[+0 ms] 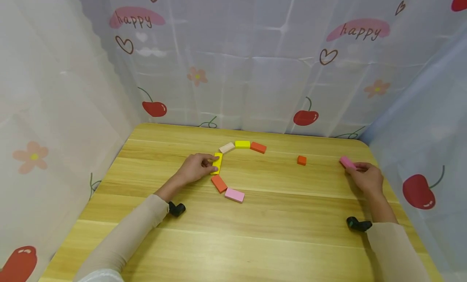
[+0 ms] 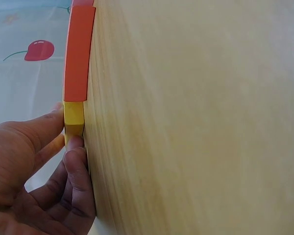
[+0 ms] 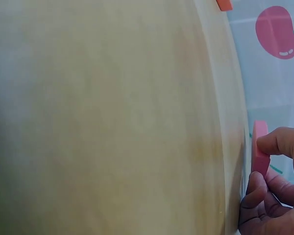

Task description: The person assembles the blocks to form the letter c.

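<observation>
My left hand [image 1: 195,167] pinches a yellow block [image 1: 218,163] by its two ends, with thumb and fingertips. That block lies at the left of a curved row, its near end close to an orange-red block [image 1: 219,184]. In the left wrist view the orange-red block [image 2: 79,54] stretches away just beyond the yellow block [image 2: 74,117]. A light pink block [image 1: 234,195] continues the row at the near side. Over at the right of the table, my right hand [image 1: 366,180] grips a darker pink block [image 1: 348,162] between thumb and fingers; the right wrist view shows this pink block [image 3: 259,147] too.
The row's far side has a pale wooden block [image 1: 227,148], another yellow block [image 1: 242,144] and an orange block [image 1: 258,147]. A small orange block [image 1: 301,160] sits between the row and my right hand. Printed curtains [image 1: 248,83] enclose the wooden table [image 1: 277,241].
</observation>
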Demonstrator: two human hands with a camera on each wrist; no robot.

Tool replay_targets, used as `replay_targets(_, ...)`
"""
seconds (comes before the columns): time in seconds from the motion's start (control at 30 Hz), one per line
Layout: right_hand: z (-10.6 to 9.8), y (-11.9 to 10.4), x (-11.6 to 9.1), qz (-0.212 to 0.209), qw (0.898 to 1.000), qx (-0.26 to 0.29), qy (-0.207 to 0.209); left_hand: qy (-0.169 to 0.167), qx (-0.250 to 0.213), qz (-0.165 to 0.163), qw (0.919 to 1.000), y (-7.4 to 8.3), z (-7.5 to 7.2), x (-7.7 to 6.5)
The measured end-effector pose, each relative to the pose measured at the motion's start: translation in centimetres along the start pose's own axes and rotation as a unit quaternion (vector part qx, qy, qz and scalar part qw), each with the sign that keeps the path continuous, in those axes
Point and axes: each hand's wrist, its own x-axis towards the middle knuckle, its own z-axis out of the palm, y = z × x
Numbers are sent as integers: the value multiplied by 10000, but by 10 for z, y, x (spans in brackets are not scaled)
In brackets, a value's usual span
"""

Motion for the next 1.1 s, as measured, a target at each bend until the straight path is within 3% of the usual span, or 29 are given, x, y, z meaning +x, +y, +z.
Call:
replay_targets(0.23, 2, -3, -9, -209, 9997, 74, -73, 0, 6, -22, 10000, 0, 0, -1)
replay_targets(0.6, 7, -8, -29, -1145, 9930, -14, -278, 33, 27, 7, 10000, 3, -1, -1)
replay_targets(1.1, 16, -19, -48, -1704, 9833, -207, -598, -5, 45, -3, 10000, 4, -2, -2)
